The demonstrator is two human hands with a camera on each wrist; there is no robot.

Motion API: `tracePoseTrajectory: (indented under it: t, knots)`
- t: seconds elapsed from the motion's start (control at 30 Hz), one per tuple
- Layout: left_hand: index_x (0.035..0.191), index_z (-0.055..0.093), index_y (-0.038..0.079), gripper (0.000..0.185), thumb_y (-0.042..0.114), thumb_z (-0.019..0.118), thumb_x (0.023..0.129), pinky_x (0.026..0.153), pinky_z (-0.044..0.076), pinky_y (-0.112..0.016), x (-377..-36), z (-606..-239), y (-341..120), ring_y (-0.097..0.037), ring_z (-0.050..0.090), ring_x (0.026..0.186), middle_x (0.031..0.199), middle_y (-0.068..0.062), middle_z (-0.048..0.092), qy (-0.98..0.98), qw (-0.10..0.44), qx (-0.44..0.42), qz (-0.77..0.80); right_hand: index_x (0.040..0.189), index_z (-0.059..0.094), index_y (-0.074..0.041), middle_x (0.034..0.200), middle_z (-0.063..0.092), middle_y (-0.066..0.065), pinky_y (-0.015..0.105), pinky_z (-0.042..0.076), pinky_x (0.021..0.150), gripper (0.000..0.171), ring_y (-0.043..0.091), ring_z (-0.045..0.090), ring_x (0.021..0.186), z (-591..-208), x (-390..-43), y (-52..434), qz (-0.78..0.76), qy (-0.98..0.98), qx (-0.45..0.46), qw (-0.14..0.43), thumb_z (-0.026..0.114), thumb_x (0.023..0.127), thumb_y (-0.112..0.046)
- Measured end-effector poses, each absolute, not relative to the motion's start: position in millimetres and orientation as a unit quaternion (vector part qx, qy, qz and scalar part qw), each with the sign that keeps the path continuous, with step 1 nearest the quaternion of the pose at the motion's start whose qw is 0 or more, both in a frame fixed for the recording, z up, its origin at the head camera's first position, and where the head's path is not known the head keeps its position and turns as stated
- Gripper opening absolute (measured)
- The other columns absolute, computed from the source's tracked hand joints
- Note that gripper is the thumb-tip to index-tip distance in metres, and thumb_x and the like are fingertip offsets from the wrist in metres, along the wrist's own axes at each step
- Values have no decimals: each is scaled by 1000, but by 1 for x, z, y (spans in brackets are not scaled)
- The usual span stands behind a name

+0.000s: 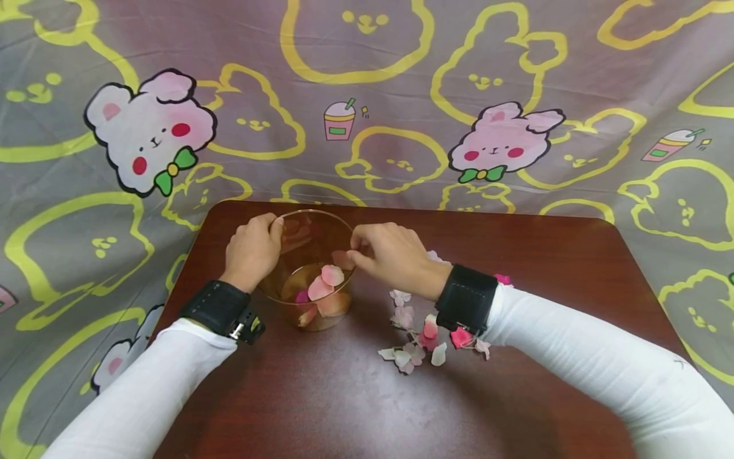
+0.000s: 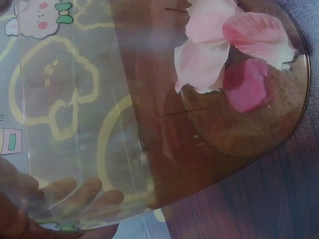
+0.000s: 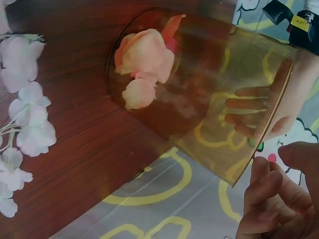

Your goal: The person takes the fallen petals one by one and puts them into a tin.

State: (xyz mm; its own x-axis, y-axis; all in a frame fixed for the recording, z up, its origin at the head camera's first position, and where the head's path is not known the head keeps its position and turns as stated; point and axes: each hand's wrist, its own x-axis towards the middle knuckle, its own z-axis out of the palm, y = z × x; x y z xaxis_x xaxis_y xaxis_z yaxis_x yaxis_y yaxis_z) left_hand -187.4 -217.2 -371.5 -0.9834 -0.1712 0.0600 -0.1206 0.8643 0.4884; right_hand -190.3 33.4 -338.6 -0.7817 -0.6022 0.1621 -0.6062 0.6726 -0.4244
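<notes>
My left hand [image 1: 252, 252] grips the rim of an amber see-through container [image 1: 269, 271], its thumb at the upper left edge. Through the wall, the left hand's fingers [image 3: 249, 102] show in the right wrist view. Several pale pink petals [image 2: 202, 62] and a magenta petal [image 2: 246, 85] lie at the container's bottom. At the opposite side of the rim is my right hand [image 1: 395, 255]. Its fingers curl loosely with the index fingertip right at the edge, the thumb [image 3: 299, 154] stands apart, and nothing shows between them.
Right of the container, artificial blossoms [image 1: 410, 354] in white, pale pink and bright pink lie on the dark red-brown table [image 1: 344, 395], partly hidden under my right forearm. A patterned cloth [image 1: 395, 127] hangs behind the table's far edge.
</notes>
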Motion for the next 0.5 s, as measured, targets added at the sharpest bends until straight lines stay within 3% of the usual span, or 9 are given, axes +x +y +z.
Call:
tracePoseTrajectory:
  t: [0.5]
  knots:
    - [100, 62, 5, 35, 30, 39, 109, 77, 47, -64, -188, -373, -217, -54, 64, 103, 104, -27, 68, -964, 56, 73, -250, 100, 73, -15, 90, 72, -1, 27, 43, 55, 17, 13, 60, 70, -347, -198, 58, 196, -928, 312, -54, 72, 94, -31]
